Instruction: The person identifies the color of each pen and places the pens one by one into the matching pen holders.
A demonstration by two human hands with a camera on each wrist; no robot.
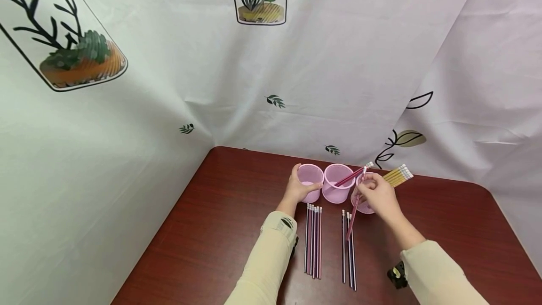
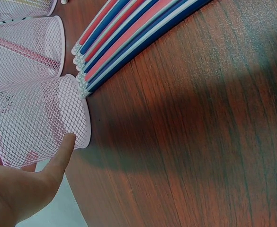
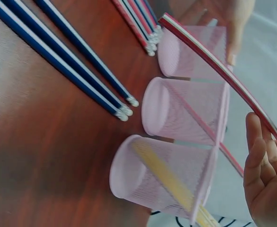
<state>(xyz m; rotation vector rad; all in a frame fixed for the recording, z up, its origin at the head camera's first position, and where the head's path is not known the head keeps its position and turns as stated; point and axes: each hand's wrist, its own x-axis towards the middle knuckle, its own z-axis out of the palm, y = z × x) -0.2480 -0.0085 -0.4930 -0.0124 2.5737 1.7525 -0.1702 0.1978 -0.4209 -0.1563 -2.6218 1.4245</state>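
Observation:
My left hand [image 1: 298, 188] grips the left pink mesh pencil cup [image 1: 312, 196], with the thumb across its near side. My right hand [image 1: 381, 197] pinches a red pencil with a white stripe [image 3: 218, 68] near its eraser end, tilted above the table. Beside the left cup stands the middle pink mesh cup [image 1: 336, 195], which holds red pencils [image 1: 345, 179] leaning to the right. The right pink mesh cup [image 1: 365, 209], partly hidden behind my right hand, holds several yellow pencils [image 1: 396, 176].
In front of the left cup lies a row of red and blue striped pencils [image 1: 313, 244]. Dark blue striped pencils [image 3: 62, 59] lie in front of the other cups. Behind the table [image 1: 220, 211] hangs a white printed cloth [image 1: 338, 60]. A small black object [image 1: 397, 275] shows by the right sleeve.

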